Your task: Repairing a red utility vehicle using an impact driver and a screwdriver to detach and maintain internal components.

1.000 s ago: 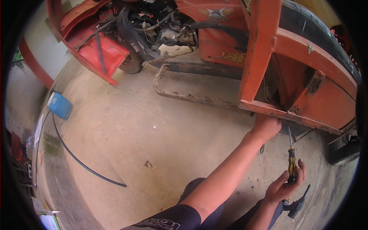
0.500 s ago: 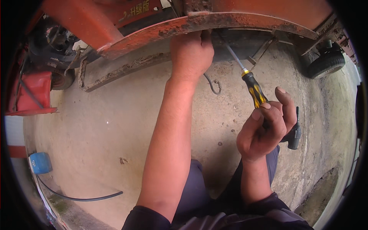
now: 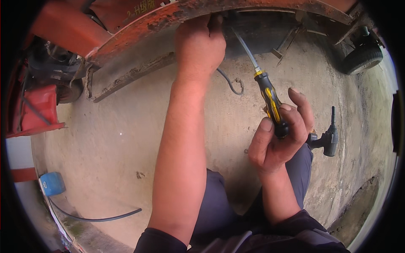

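Note:
My left hand [image 3: 200,52] reaches up to the underside of a rusty orange metal beam [image 3: 168,19]. It is curled closed with the thumb alongside; its fingertips and whatever they grip are hidden under the beam. In my right hand [image 3: 282,137] is a screwdriver [image 3: 271,101] with a black and yellow handle. The handle's butt lies between thumb and bent fingers, held loosely. From there the steel shaft slants up and left into the dark space below the beam, where its tip is hidden, right of my left hand.
A black cordless power tool [image 3: 329,139] lies on the concrete floor [image 3: 114,156] beside my right knee. A short dark hose [image 3: 230,82] hangs below the beam. Wheels stand at both sides, the right one a black tyre [image 3: 363,60]. At far left are a blue container [image 3: 53,184] and another hose [image 3: 99,219].
My right thumb and fingers have shifted along the screwdriver, from pinching the handle's end to lying around its butt. The view has tilted slightly; my left hand stays at the beam.

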The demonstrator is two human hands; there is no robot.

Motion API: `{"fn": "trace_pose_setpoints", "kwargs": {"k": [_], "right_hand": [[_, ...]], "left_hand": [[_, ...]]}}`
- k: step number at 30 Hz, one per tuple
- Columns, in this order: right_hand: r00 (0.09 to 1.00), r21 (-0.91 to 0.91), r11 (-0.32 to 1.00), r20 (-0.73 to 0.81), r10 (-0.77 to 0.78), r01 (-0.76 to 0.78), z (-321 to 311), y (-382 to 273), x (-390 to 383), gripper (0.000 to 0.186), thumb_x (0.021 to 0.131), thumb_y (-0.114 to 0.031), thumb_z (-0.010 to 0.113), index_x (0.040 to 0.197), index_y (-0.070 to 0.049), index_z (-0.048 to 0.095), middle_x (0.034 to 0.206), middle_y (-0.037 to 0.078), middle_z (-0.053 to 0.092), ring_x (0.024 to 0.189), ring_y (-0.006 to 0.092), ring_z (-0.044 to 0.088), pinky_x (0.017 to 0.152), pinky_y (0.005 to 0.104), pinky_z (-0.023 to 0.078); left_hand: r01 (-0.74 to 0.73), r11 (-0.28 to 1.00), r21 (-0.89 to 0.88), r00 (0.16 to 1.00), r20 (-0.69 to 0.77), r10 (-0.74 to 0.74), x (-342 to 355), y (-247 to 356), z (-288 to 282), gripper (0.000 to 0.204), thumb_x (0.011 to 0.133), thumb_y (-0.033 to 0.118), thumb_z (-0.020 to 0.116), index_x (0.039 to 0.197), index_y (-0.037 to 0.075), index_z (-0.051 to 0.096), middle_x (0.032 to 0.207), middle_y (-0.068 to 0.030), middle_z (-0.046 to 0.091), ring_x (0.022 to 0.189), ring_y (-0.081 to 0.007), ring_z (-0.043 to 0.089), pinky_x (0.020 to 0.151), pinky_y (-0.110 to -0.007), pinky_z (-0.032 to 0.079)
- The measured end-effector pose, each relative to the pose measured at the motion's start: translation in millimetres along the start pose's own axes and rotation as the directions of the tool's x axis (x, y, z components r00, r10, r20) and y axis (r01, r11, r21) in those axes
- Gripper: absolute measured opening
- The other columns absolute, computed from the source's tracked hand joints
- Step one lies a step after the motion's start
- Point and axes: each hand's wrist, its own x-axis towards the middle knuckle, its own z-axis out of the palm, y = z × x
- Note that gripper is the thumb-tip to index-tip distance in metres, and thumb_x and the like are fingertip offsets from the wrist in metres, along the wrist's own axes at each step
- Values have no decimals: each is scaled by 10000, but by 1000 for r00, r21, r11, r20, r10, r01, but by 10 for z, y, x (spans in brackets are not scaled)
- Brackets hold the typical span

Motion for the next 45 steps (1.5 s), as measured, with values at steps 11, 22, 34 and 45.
{"fn": "trace_pose_setpoints", "kwargs": {"k": [11, 22, 34, 45], "right_hand": [[947, -159, 969, 290, -139, 191, -107, 37, -18, 447, 814, 85, 686, 1242, -12, 598, 1320, 227, 572, 950, 266, 676, 776, 326, 573], [226, 373, -865, 923, 311, -335, 39, -360, 262, 549, 1094, -404, 382, 1446, 15, 432, 789, 36, 520, 471, 93, 398, 417, 254, 293], [89, 423, -535, 836, 541, -731, 77, -392, 345, 404, 1043, -257, 553, 1355, -2, 522, 897, 93, 579, 597, 166, 536, 444, 303, 425], [334, 104, 345, 608, 720, -933, 188, -334, 295, 325, 1064, -224, 554, 1277, 22, 543, 770, 46, 631, 541, 131, 531, 498, 311, 454]], "left_hand": [[-65, 998, 27, 996, -54, 66, 10, -17, 24, 196, 913, 149, 662, 1062, 38, 724, 974, -209, 722, 910, -415, 689, 803, -443, 538], [-100, 995, -8, 991, -92, 99, 4, -13, 28, 181, 909, 144, 661, 1044, 42, 727, 966, -207, 722, 924, -418, 684, 811, -450, 536], [-51, 999, -17, 997, -62, 50, -6, -45, 8, 187, 905, 151, 667, 1043, 48, 740, 997, -193, 730, 939, -412, 685, 824, -454, 536], [-41, 999, 5, 999, -30, 42, -5, -33, 23, 171, 903, 151, 666, 1025, 64, 747, 977, -184, 729, 940, -409, 686, 818, -444, 538]]}}
